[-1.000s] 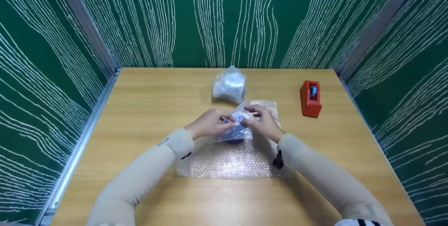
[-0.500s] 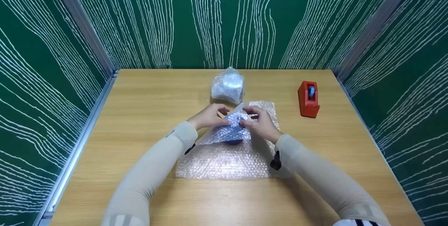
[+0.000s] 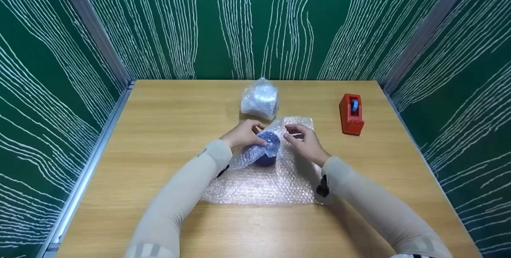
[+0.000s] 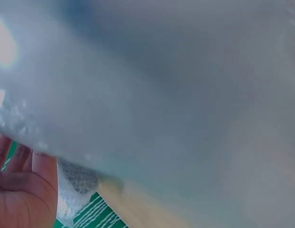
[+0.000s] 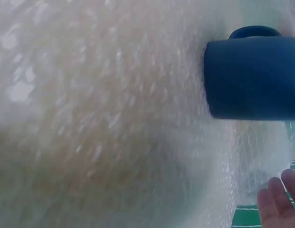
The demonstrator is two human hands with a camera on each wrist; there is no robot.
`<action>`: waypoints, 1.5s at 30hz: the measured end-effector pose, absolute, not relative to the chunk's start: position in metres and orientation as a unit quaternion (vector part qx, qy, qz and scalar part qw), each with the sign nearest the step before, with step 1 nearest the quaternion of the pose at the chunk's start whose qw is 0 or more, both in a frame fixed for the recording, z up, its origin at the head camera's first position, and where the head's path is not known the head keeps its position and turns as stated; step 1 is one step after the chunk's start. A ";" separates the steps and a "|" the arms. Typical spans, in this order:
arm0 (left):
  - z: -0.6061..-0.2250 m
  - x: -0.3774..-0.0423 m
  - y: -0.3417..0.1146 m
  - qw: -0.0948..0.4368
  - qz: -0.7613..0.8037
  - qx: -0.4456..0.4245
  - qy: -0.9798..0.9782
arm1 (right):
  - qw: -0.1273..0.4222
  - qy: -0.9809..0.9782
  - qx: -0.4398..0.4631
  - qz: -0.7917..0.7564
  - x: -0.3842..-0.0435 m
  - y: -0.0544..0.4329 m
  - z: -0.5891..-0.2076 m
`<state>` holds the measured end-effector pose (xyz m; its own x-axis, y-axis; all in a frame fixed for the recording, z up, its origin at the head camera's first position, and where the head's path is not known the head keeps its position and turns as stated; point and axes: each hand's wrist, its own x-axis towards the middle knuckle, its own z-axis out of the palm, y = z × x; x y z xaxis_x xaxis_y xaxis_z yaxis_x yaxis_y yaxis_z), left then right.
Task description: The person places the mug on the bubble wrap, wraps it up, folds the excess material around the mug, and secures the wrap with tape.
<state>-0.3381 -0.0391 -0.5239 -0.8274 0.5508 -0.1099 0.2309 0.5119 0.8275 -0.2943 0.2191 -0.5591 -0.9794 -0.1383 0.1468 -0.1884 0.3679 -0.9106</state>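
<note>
A dark blue mug (image 3: 265, 160) stands on a sheet of bubble wrap (image 3: 259, 186), with part of the sheet folded over its top. Its handle shows in the right wrist view, where the mug (image 5: 254, 78) appears sideways. My left hand (image 3: 244, 134) holds the folded wrap against the mug's top, thumb over the rim. In the left wrist view the wrap (image 4: 138, 95) fills most of the picture and hides the thumb. To the right of the mug, my right hand (image 3: 304, 142) has its fingers extended beside the raised wrap; no grip on it shows.
Behind the mug sits a bundle (image 3: 259, 99) wrapped in bubble wrap. A red tape dispenser (image 3: 352, 114) with a blue roll stands at the back right of the wooden table (image 3: 159, 130). Green walls with white lines enclose the table on the sides and back.
My left hand has brought the left flap of wrap up over the mug and moved right. My right hand has let go of the wrap at the top and drawn back to the right.
</note>
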 end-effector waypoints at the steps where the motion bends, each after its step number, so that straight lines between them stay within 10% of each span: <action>1: -0.524 -0.338 -0.038 0.179 0.436 0.229 0.852 | 0.023 -0.827 0.100 0.552 -0.294 0.221 -0.559; 20: -0.515 -0.329 -0.028 0.150 0.337 0.215 0.904 | 0.001 -0.839 0.110 0.532 -0.288 0.224 -0.558; 34: -0.471 -0.343 -0.053 0.331 0.332 0.261 0.844 | 0.008 -0.847 0.118 0.519 -0.290 0.218 -0.559; 45: -0.500 -0.353 -0.052 0.291 0.358 0.270 0.845 | 0.001 -0.854 0.117 0.506 -0.287 0.224 -0.557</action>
